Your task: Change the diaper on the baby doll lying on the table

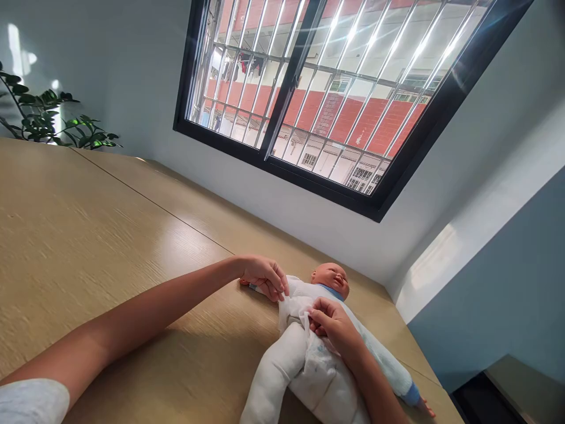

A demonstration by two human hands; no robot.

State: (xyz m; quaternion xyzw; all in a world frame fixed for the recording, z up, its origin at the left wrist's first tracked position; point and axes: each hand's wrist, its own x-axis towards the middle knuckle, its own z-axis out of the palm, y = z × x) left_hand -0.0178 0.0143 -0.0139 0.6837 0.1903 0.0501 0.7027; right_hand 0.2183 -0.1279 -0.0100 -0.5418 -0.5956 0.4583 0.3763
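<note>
On the counter (pixel 110 235), a doll (pixel 318 335) lies lengthwise away from the person. Right hand (pixel 333 327) fingers pinch its white garment at the chest; left hand (pixel 265 277) fingers close on the sleeve beside the head.

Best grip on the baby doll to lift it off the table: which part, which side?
Take the baby doll by the torso, probably from above, fingers around both flanks. It lies face-up on the wooden table, so the chest is widest and exposed. The left hand pinches its sleeve; the right hand rests on its white garment.

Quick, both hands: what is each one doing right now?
Left hand: closed on the doll's sleeve at the wooden table.
Right hand: pinching the white garment on the doll's chest.
</note>
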